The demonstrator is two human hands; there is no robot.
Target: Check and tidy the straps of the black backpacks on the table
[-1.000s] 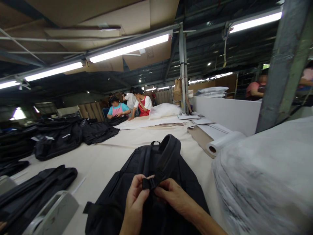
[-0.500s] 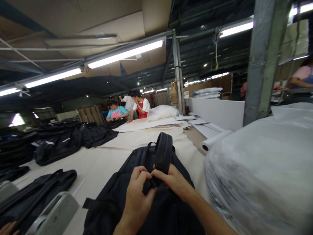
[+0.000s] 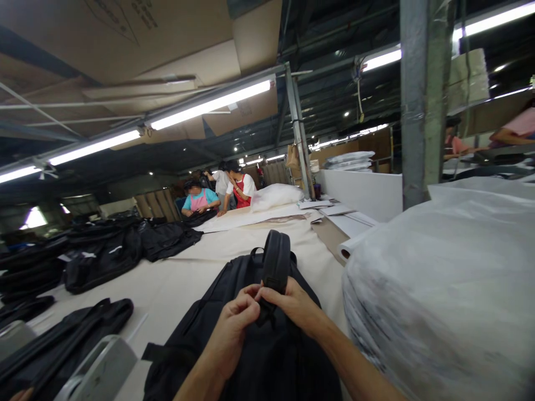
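Note:
A black backpack (image 3: pixel 301 356) lies on the pale table in front of me, its shoulder strap (image 3: pixel 276 253) lifted into an upright loop. My right hand (image 3: pixel 298 306) is closed round the lower end of that strap, thumb across the front. Close beside it, my left hand (image 3: pixel 236 323) pinches at the strap's lower left edge, fingertips touching the right thumb. The fingers partly hide what lies between them. A short dark end of webbing (image 3: pixel 267 318) hangs below the hands.
At right bulges a large stack wrapped in clear plastic (image 3: pixel 438 278), with a white roll (image 3: pixel 353 245) beside it. More black bags (image 3: pixel 104 250) lie at left, near a grey machine part (image 3: pixel 98 367). Several people work across the table (image 3: pixel 188 278); part of another person's hand shows bottom left.
My left hand has shifted its fingers up from the hanging dark piece to the strap's edge by my right thumb. My right hand keeps its hold. The view has turned slightly right.

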